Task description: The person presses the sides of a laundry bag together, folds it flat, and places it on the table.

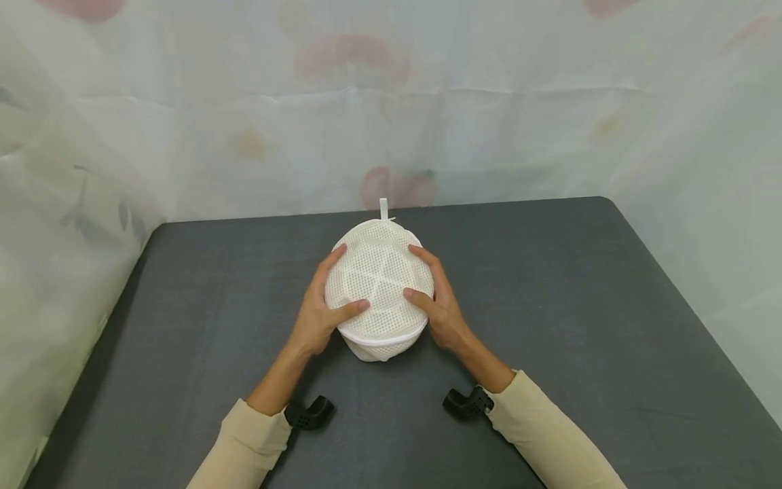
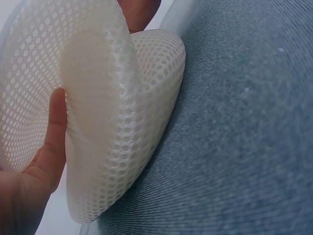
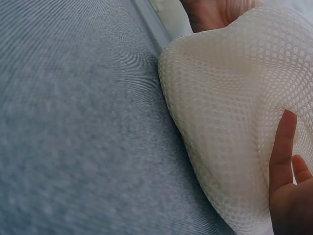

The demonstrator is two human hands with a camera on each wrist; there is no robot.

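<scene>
- Setting first: a dark grey table [image 1: 550,305] with a fabric-like top, backed by a pale, thin curtain [image 1: 183,136] with faded pink flower prints that wraps round the far edge and the left side.
- Both forearms come in from the near edge, in beige sleeves [image 1: 550,435], angled toward each other so the hands meet around one thing in the middle of the table. There's a black wrist-mounted bit [image 1: 467,402] just below each cuff.
- The left hand [image 1: 318,316] sits on the left flank of the thing, fingers reaching up along its far-left side and thumb laid across the top toward the centre.
- The right hand [image 1: 441,305] mirrors it pretty much: fingers up the far-right side, thumb pointing inward over the top.
- The thing itself is a white mesh bag [image 1: 379,285], dome shaped, honeycomb-style holes all over, with faint seams crossing on top like a plus sign. A thicker rim band runs round the near lower side, and a small white loop tab [image 1: 383,208] sticks up at the far side.
- It sits on the table, about central left to right, a bit closer to the far edge than the near one.
- Grip: both hands are curved round the dome, cupping and squeezing it between them. In the left wrist view the mesh bulges out past the thumb [image 2: 51,142], and the right wrist view shows it dented in by the thumb [image 3: 282,147].
</scene>
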